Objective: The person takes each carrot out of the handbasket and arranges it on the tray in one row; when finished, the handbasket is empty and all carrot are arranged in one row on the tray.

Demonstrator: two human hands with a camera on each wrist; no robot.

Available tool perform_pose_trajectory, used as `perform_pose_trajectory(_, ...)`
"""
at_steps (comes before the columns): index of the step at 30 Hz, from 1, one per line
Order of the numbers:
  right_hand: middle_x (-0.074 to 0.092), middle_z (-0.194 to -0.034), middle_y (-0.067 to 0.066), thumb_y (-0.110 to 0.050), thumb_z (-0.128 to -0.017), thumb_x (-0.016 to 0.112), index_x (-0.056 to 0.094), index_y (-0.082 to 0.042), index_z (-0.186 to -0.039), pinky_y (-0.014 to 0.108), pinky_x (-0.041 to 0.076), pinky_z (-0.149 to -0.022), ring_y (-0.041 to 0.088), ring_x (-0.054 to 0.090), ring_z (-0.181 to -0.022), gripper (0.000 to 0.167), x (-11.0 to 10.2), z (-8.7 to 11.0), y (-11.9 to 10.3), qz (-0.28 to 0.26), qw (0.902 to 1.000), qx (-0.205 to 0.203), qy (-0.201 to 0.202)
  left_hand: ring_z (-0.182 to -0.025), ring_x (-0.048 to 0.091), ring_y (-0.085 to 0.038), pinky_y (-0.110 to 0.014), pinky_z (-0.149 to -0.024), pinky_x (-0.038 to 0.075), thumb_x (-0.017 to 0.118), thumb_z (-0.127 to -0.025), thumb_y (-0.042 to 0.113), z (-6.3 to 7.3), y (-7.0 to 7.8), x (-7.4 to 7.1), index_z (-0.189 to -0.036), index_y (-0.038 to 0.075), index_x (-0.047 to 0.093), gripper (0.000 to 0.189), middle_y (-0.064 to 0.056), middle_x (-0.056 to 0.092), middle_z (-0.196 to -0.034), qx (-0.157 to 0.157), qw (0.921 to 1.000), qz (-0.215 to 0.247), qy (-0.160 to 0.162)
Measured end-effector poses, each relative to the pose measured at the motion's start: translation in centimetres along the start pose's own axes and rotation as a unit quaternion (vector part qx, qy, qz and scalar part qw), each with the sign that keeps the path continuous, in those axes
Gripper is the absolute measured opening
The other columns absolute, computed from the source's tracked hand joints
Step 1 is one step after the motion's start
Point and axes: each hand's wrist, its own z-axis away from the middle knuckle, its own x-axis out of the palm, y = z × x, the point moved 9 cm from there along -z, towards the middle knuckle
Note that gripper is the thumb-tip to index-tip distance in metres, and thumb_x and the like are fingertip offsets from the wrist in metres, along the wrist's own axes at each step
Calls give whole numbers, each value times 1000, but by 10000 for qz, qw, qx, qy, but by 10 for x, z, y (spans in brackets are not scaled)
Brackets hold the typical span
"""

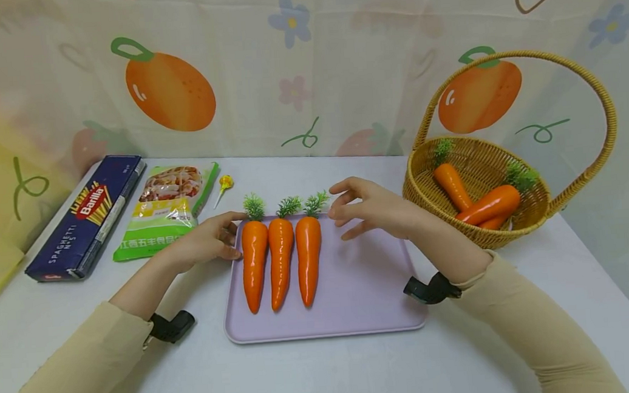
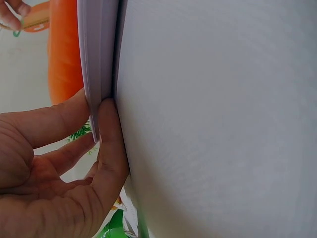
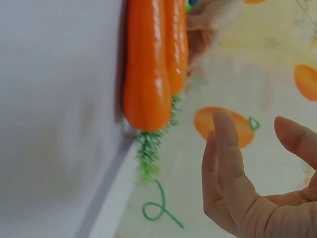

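A lilac tray (image 1: 364,278) lies on the white table with three orange carrots side by side on its left half: a left carrot (image 1: 255,261), a middle carrot (image 1: 281,260) and a right carrot (image 1: 309,258). Their green tops point to the back and overhang the far rim. My left hand (image 1: 205,240) pinches the tray's left rim, thumb above and a finger under it, as the left wrist view shows. Over the tray, right of the right carrot's top, my right hand (image 1: 375,207) hovers with loosely bent fingers (image 3: 230,168), holding nothing.
At the right stands a wicker basket (image 1: 421,195) with a tall handle and several carrots (image 1: 487,204) inside. To the left lie a blue spaghetti box (image 1: 86,218), a green food packet (image 1: 164,210) and a yellow lollipop (image 1: 226,181). A printed curtain (image 1: 251,73) hangs behind the table.
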Motion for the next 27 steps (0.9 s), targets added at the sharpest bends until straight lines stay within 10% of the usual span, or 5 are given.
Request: perform_pose_trajectory(27, 50, -124, 2, -25, -99, 57, 44, -9, -138, 22, 54, -91, 15, 59, -107, 44, -106, 35, -33, -156, 9913, -663, 1122, -107, 49, -33, -29, -81, 48, 68, -86, 7, -2, -1, 0, -151, 2, 30, 76, -28, 42, -133, -10, 10000, -44, 0)
